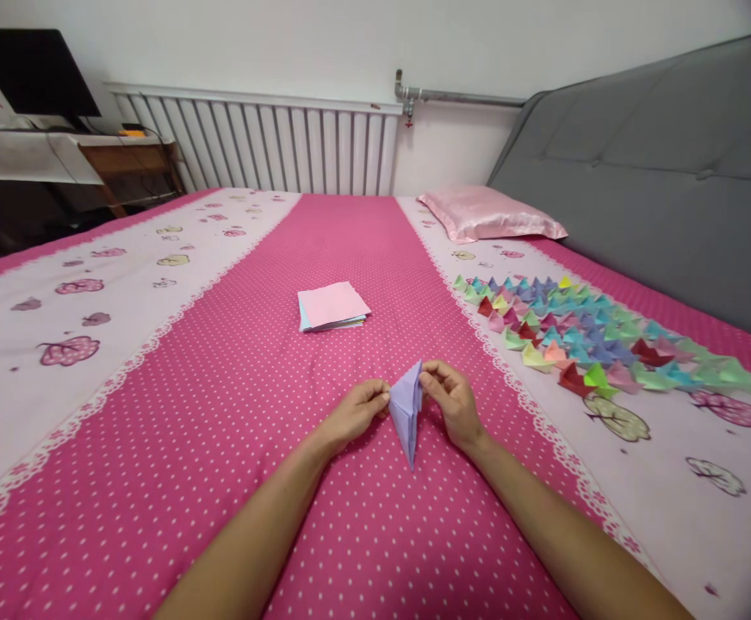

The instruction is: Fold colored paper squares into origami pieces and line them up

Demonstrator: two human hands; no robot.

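The purple paper [406,409] is up between the two hands, over the pink middle strip of the bed [363,224], on the near side of the stack of paper [333,304]. It is folded into a pointy shape, with one tip at the far end and a long tip toward the near side. I cannot tell if that long tip touches the bed. The left hand [359,411] has its thumb and finger pressed together on the left corner of the paper. The right hand [453,400] pinches the right edge, close to the far tip. To do this well, I think both hands should pinch softly, because paper like this can rip if it is pulled hard. Any pull should be slow and the same on both sides, so one side does not go crooked. There seem to be a few layers by the right fingers, so it is smart to feel that none slips out. The fold lines should stay sharp, and the long tip should not get squashed on the bed. The right hand should also stay away from the rows of little folded shapes [586,331] on the right.
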